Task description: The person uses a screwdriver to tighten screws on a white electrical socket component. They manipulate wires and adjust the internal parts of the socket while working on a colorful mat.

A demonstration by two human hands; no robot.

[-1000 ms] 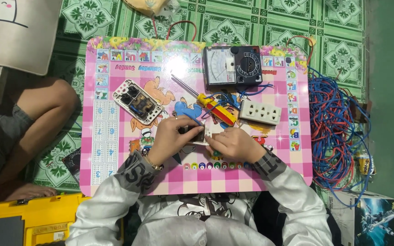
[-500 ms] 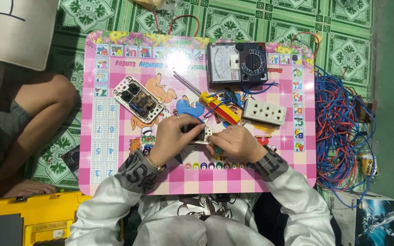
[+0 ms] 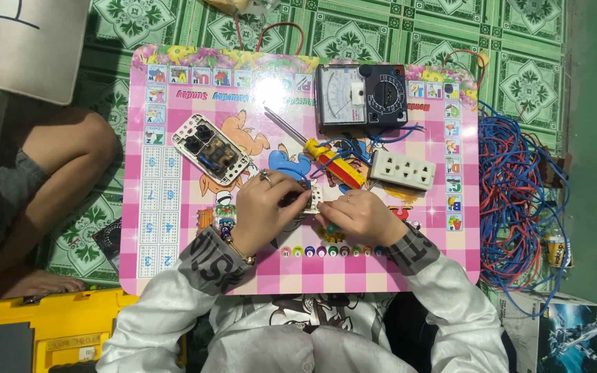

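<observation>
Head view: small white socket part (image 3: 314, 197) pinched at frame centre between left hand (image 3: 265, 207) and right hand (image 3: 357, 215), steadied low over pink table (image 3: 174, 269); screwdriver (image 3: 319, 153) parked just above, within reach.

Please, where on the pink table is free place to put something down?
Free: the pink table's left strip beside the open white switch plate, and the near edge below both hands. Crowded: the middle and right, around the black multimeter, screwdriver and white socket block.
</observation>
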